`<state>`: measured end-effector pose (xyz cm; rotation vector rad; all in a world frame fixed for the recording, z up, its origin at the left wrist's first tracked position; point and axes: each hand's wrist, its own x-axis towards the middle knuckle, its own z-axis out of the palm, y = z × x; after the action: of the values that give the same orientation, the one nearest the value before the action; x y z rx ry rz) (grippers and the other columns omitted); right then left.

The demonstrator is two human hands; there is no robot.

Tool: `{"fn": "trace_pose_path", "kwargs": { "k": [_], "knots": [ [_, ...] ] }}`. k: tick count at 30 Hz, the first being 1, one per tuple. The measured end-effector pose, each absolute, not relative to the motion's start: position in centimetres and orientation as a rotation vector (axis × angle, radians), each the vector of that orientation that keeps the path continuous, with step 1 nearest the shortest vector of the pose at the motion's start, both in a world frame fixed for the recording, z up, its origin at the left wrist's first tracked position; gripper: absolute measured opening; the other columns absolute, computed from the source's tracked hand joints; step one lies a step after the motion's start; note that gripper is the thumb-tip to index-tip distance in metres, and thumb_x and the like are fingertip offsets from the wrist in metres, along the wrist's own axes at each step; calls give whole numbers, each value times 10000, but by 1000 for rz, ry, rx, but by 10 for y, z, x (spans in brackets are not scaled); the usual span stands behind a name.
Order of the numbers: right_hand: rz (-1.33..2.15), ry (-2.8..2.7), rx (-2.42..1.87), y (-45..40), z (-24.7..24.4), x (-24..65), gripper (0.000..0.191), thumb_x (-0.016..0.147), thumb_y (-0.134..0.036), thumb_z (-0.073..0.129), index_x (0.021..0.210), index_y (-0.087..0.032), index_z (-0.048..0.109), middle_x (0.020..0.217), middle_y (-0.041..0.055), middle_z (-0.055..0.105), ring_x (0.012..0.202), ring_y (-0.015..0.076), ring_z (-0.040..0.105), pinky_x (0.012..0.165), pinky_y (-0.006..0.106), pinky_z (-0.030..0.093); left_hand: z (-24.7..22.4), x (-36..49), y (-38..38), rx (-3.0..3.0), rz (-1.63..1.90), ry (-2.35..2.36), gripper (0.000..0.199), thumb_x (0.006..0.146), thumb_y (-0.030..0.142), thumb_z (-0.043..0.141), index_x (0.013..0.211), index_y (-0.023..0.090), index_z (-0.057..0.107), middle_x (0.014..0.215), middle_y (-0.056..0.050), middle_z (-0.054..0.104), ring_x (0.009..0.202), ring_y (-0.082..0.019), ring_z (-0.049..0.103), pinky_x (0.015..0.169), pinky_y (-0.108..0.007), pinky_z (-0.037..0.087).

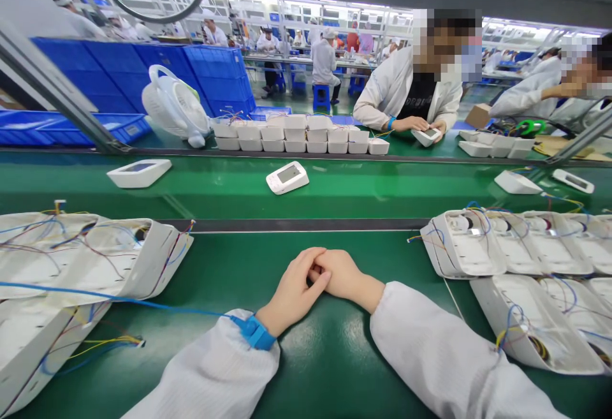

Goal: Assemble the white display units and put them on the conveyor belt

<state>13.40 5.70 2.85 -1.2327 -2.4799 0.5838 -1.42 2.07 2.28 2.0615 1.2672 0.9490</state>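
Note:
Both bare hands meet above the green worktop (315,368), near the middle of the view. My left hand (295,288), with a blue strap at its wrist, is closed, its fingers curled against the other hand. My right hand (345,273) is closed too, with its fingertips partly hidden behind the left fingers. No object shows in either hand. White housings with coloured wires lie on both sides, a left group (119,253) and a right group (482,247). Beyond the hands, a white device with a grey screen (288,177) rests on the green belt (363,180).
More white devices lie on the belt at left (139,173) and right (572,181). Past it stand stacked white housings (295,134), a white fan (174,105) and blue bins (217,74). A person across (406,97) holds a white device. A blue cord crosses from the left.

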Motion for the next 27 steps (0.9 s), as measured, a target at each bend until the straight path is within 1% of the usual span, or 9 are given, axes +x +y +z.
{"fn": "trace_pose_path", "kwargs": {
  "k": [3, 7, 15, 27],
  "knots": [
    [578, -2480, -1237, 57, 28, 134, 199, 858, -228, 607, 685, -168, 685, 663, -2, 657, 572, 108, 489, 555, 234, 283, 21, -14, 21, 2066, 944, 1250, 396, 911, 352, 543, 1281, 213, 521, 1283, -105, 609, 1191, -248, 579, 1039, -442, 470],
    [579, -2470, -1236, 57, 27, 134, 202, 871, -227, 598, 705, -164, 695, 678, 5, 669, 587, 111, 506, 572, 232, 307, 20, -15, 21, 2059, 933, 1241, 400, 923, 359, 533, 1295, 212, 505, 1300, -112, 592, 1203, -247, 565, 1052, -447, 456],
    [614, -2460, -1249, 55, 33, 134, 189, 855, -186, 607, 680, -162, 674, 676, -1, 665, 601, 110, 524, 583, 221, 331, 23, -14, 19, 2051, 927, 1234, 386, 927, 351, 531, 1285, 208, 510, 1301, -121, 591, 1209, -256, 561, 1058, -472, 451],
    [611, -2469, -1260, 54, 35, 133, 207, 862, -194, 610, 667, -155, 666, 656, 1, 650, 584, 105, 501, 570, 221, 309, 25, -13, 19, 2047, 944, 1239, 386, 919, 350, 533, 1275, 203, 516, 1280, -119, 606, 1180, -250, 582, 1035, -464, 468]
  ]
}}
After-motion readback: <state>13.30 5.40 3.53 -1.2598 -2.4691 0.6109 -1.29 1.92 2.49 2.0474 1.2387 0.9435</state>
